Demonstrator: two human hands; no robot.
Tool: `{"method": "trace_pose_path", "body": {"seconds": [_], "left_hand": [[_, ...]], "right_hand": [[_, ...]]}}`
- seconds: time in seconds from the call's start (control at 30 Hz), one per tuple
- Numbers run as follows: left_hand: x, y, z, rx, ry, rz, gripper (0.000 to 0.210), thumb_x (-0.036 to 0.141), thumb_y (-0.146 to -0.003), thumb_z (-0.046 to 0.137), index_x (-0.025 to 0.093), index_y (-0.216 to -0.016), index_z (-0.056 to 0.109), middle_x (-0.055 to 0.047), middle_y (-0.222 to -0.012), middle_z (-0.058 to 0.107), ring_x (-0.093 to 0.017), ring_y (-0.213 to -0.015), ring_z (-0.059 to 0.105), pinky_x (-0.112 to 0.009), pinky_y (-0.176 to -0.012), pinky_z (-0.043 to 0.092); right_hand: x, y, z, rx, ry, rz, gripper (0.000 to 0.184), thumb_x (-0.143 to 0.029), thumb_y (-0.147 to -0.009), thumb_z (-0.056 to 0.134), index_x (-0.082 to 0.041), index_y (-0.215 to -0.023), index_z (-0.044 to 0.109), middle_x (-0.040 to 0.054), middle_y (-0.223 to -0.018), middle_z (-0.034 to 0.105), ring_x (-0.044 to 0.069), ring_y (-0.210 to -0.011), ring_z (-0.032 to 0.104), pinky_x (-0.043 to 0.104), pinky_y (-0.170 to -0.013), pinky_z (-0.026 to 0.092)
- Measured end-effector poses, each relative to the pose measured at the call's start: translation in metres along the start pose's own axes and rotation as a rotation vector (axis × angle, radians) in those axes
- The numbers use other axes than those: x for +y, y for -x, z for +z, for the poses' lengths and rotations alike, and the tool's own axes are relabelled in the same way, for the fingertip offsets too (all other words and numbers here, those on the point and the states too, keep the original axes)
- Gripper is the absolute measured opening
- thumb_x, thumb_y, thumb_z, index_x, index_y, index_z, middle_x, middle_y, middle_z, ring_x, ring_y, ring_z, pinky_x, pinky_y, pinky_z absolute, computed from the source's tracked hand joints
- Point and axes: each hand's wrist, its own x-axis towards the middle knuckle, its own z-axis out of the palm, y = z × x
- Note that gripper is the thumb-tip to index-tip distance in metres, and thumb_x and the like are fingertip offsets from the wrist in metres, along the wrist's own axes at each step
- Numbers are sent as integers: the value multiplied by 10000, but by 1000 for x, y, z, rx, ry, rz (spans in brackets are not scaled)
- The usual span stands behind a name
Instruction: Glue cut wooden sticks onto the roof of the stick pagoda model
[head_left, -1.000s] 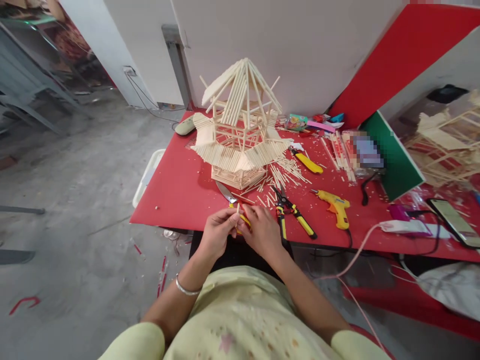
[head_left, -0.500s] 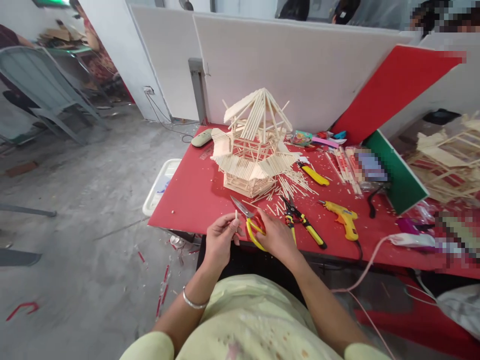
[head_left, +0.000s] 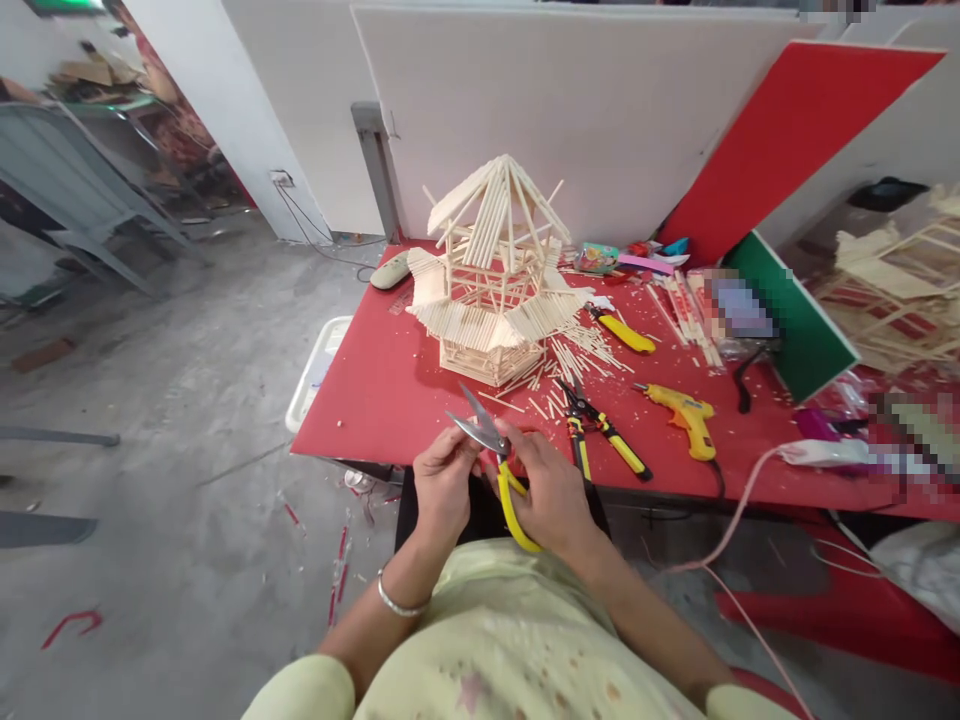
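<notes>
My right hand [head_left: 551,485] is closed around a pair of scissors [head_left: 514,510] with yellow handles. Their blades are spread apart and point up and left, over the fingers of my left hand [head_left: 442,485]. Those fingers are pinched together on a short wooden stick, mostly hidden now but visible a moment ago. Just beyond both hands stands a tiered pavilion model [head_left: 491,320] built from thin wooden sticks, with a pointed, partly covered roof. Loose cut sticks [head_left: 581,355] lie scattered at its right side.
Black-and-yellow pliers [head_left: 611,440], a yellow glue gun [head_left: 686,415] and a yellow-handled tool [head_left: 626,332] lie on the red table [head_left: 352,400]. Bundled sticks [head_left: 690,320] are farther right. A pink cord [head_left: 739,525] hangs over the front edge. White boards [head_left: 562,120] stand behind.
The scissors' blades have opened and swung left over my left fingers, with the handles turned lower. My view has shifted slightly. The pavilion model stays on the table.
</notes>
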Motion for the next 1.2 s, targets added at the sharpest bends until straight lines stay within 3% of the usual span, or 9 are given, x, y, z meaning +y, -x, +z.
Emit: {"method": "trace_pose_path", "body": {"seconds": [0.23, 0.7, 1.0, 1.2], "left_hand": [[-4, 5, 9, -9, -29, 76, 60, 227, -760, 786, 177, -780, 762, 9, -720, 611, -70, -557, 485, -201, -496, 401], [-8, 13, 8, -28, -199, 283, 68, 185, -797, 743, 198, -732, 754, 13, -672, 564, -96, -594, 507, -220, -521, 416], [-8, 17, 14, -30, -110, 141, 92, 183, -797, 745, 183, -706, 731, 20, -654, 558, -87, -565, 505, -219, -527, 406], [-7, 20, 19, -36, -53, 83, 24, 206, -786, 760, 192, -798, 775, 21, -649, 571, -80, -551, 517, -208, -519, 423]], "right_hand": [[-1, 7, 1, 21, 20, 52, 687, -200, -797, 588, -217, -1452, 384, 85, -1041, 550, 262, -974, 556, 380, -830, 474], [2, 18, 12, 13, -118, 74, 528, -179, -866, 438, -144, -1391, 468, 151, -1116, 603, 271, -1034, 595, 438, -918, 498], [10, 19, 22, 107, -111, 39, 555, -173, -840, 471, -128, -1392, 481, 150, -1053, 630, 272, -979, 619, 436, -877, 521], [16, 22, 25, 160, -112, 24, 580, -137, -808, 487, -152, -1388, 480, 134, -1053, 643, 257, -982, 630, 412, -874, 531]]}}
